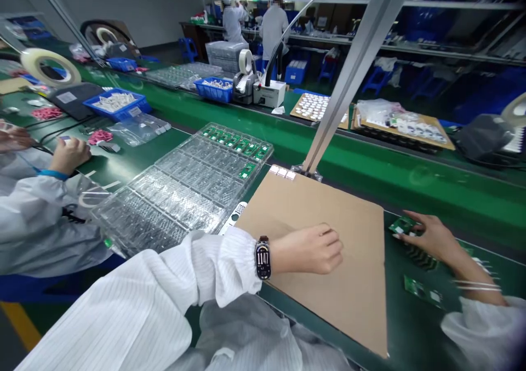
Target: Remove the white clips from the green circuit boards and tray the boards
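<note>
My left hand [308, 249], with a smartwatch [263, 258] on its wrist, is closed over a brown cardboard sheet [349, 305]. Its curled fingers hide whatever they may hold. To the right of the sheet, my right hand [433, 238] pinches a green circuit board [402, 225] between thumb and fingers. Beneath that hand is a stack of circuit boards [423, 257], partly covered. Nearer to me, another circuit board [421, 291] lies flat on the green table. Several small white pieces [282, 172] sit in a row along the sheet's far left corner.
Left of the cardboard lies a clear compartment tray [184, 179] with several circuit boards in its far row. A metal post [353, 69] rises behind the sheet. A co-worker's hand [70, 154] is at the far left, near a blue bin [117, 103].
</note>
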### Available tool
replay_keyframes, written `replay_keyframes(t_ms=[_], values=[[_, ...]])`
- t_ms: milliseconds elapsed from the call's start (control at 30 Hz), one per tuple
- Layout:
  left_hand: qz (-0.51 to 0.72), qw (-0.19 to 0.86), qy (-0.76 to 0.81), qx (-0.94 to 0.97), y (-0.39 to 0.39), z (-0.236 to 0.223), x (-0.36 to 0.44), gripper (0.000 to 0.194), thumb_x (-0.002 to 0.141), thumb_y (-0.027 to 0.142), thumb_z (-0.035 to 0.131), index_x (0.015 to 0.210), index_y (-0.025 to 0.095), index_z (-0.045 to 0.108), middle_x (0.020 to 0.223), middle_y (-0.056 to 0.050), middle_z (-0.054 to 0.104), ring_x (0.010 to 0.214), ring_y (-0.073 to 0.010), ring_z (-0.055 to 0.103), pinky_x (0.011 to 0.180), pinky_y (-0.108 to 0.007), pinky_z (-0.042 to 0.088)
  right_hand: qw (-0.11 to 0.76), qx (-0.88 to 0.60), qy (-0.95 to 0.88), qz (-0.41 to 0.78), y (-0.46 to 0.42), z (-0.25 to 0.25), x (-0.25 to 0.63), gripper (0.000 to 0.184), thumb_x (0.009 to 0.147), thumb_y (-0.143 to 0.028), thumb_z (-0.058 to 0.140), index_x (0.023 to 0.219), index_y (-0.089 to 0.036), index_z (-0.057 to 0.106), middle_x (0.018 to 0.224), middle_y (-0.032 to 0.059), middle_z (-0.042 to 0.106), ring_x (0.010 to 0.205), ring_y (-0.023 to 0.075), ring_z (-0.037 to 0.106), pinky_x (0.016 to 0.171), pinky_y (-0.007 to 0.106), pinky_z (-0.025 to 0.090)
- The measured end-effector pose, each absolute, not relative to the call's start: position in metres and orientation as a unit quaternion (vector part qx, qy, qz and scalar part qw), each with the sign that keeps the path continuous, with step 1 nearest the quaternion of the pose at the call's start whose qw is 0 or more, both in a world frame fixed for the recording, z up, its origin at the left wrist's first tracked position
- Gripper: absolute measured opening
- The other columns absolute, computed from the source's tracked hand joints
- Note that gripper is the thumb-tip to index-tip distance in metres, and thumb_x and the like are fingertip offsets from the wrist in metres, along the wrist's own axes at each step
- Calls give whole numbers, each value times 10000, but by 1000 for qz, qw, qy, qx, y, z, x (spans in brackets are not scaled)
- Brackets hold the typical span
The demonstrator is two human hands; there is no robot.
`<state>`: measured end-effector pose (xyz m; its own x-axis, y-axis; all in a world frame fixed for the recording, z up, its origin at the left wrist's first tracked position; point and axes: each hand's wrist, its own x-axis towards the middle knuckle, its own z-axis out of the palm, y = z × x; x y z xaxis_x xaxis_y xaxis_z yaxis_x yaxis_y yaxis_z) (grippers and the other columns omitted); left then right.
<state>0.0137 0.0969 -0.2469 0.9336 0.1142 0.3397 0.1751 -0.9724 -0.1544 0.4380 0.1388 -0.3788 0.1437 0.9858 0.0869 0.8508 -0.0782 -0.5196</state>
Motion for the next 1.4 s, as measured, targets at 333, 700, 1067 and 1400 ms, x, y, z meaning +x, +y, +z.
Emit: replay_keyframes(t_ms=[333,700,1067,1400], values=[[-275,-257,-153,-914,107,-256,22,224,862,80,430,808,214,601,767,-88,593,766,-240,500,715,-351,319,220,-697,-666,150,139,-359,408,803,622,-446,719,1272,-38,485,1128,138,372,802,66,495,828,222,492],[-218,-206,-186,-936,117,-277,36,223,904,227,412,965,203,625,976,-107,619,892,-251,538,783,-359,371,210,-705,-663,137,139,-330,396,729,667,-147,783,1312,-40,460,1133,119,369,860,58,471,874,222,485],[-323,-803,-315,-390,99,-264,46,249,831,301,626,1015,138,667,1002,-118,687,905,-219,631,830,-326,460,287,-463,-822,167,86,-217,274,674,794,-259,697,1395,-187,401,1222,57,321,1062,59,437,996,125,402],[-389,-896,-167,-134,79,-243,23,134,862,207,599,943,138,680,922,-69,688,790,-156,650,626,-218,511,247,-342,-882,211,80,-182,195,724,748,-126,743,1369,-110,372,1246,42,293,1215,28,306,1098,25,210]])
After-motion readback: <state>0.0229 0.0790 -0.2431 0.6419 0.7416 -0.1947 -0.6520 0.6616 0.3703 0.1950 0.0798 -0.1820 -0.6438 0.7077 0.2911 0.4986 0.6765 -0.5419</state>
